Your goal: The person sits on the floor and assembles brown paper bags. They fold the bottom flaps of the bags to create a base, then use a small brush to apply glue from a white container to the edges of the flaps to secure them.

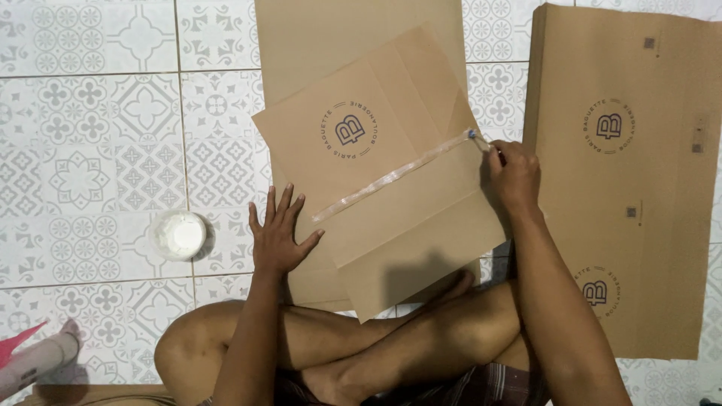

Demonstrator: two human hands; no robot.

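Tan paper sheet [391,173] with a round dark logo sits between both hands. Left hand [278,233] is spread flat on its lower corner; right hand [514,171] pinches a small glue brush [478,139] where a wet glue stripe [391,179] ends. Cardboard stack [624,180] lies just right.

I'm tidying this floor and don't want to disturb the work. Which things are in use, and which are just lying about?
In use:
- flat brown paper sheet with a wet glue stripe, pinned by the left hand
- small brush in the right hand
- round white pot

Lying about:
- stack of brown sheets
- pink object
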